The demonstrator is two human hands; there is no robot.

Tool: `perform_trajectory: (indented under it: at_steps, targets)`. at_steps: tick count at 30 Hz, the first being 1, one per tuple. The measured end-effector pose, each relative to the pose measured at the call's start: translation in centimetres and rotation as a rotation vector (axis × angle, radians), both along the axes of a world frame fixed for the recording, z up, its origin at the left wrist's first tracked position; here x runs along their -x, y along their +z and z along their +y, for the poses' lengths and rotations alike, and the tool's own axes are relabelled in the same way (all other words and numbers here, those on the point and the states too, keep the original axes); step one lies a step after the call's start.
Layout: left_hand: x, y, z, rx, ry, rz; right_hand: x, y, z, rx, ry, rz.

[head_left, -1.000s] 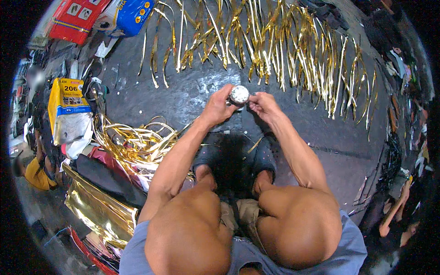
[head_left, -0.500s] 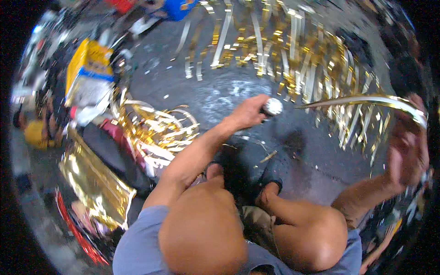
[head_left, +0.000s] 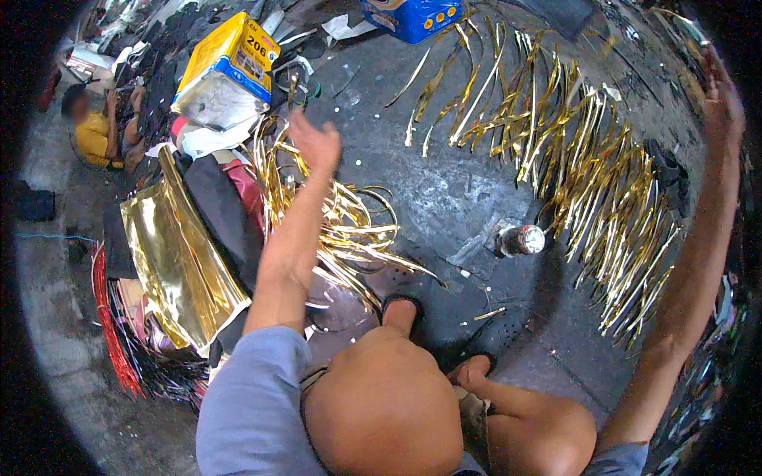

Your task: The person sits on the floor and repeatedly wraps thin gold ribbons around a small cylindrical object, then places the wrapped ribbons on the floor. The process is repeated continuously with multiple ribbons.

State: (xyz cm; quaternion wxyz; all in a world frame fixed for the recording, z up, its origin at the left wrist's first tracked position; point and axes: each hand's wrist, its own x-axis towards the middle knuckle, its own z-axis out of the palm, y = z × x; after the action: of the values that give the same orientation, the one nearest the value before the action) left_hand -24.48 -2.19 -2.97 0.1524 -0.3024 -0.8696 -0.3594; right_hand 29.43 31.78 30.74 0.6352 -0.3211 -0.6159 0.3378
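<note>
Two bare hands are reaching apart over a dark, wet concrete floor [head_left: 444, 182]. The left hand [head_left: 316, 143] is hovering above a loose tangle of curled gold foil strips [head_left: 349, 230], its fingers hanging slack and parted, gripping nothing. The right hand [head_left: 721, 103] is stretching far out to the picture's right rim, beyond a long fan of cut gold foil strips [head_left: 571, 166] lying side by side on the floor; blur and the bend of the rim are hiding its fingers, so whether they are open or closed cannot be told.

Between the two arms a small roll of clear tape with a white core [head_left: 524, 239] is lying on the floor, just beside the near end of the fan and well apart from both hands. The person's sandalled feet [head_left: 413, 309] are resting on the floor below it.

To the left, a crumpled sheet of gold foil [head_left: 175, 270] is lying over a heap of dark cloth [head_left: 222, 214], with a yellow and blue cardboard carton [head_left: 226, 67] beyond it and a blue box [head_left: 413, 17] at the top edge. Another person in a yellow shirt [head_left: 95, 135] is sitting at the far left.
</note>
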Motion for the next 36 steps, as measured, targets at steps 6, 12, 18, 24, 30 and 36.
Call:
perform_trajectory:
  at_steps: [6,12,18,24,30,36]
  targets:
    - [13.3,0.5,-3.6,0.604,-0.158,-0.136,11.4,-13.9,-7.0,-0.104,-0.156,-0.320]
    - [10.5,1.1,-2.1,1.037,-0.191,0.152,10.9,-26.9,-17.2,0.507,0.299,-0.473]
    - [1.0,4.5,-0.2,0.414,-0.707,0.292,0.8,-27.2,-25.1,0.557,0.220,-0.945]
    - [-14.6,3.0,1.8,0.219,-0.997,-0.254,4.3,-30.3,-31.6,0.519,0.156,-0.783]
    - [-27.4,3.3,2.2,0.416,-1.040,-0.606,3.7,-33.2,-32.5,0.625,-0.271,-0.505]
    - [-30.1,2.6,1.4,0.290,-1.044,-1.350,1.0,-29.4,-31.5,0.687,-0.487,0.004]
